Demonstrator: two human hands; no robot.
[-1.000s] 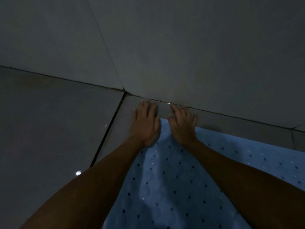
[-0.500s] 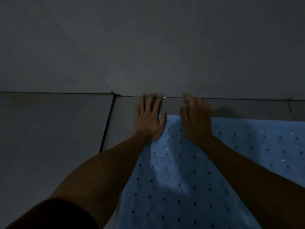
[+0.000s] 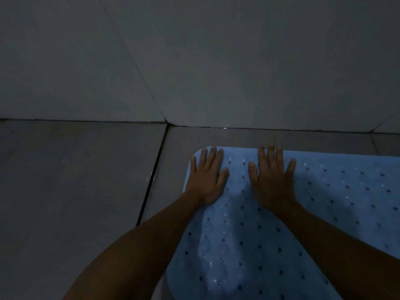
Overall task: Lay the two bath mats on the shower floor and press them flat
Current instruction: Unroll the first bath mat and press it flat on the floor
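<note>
A light blue bath mat (image 3: 324, 202) with small round holes lies flat on the grey tiled shower floor (image 3: 75, 180), its rounded far-left corner a short way from the wall. My left hand (image 3: 207, 178) rests palm-down on that corner, fingers spread. Beside it, my right hand (image 3: 272, 178) lies palm-down on the mat's far edge, fingers spread too. Neither hand grips anything. I see only one mat; its near and right parts run out of view.
A grey tiled wall (image 3: 216, 61) rises just beyond the mat's far edge. A dark grout line (image 3: 151, 180) runs along the floor left of the mat. The light is dim.
Both hands have drawn back from the floor strip by the wall onto the mat's far edge and spread flat. The mat's rounded corner now shows.
</note>
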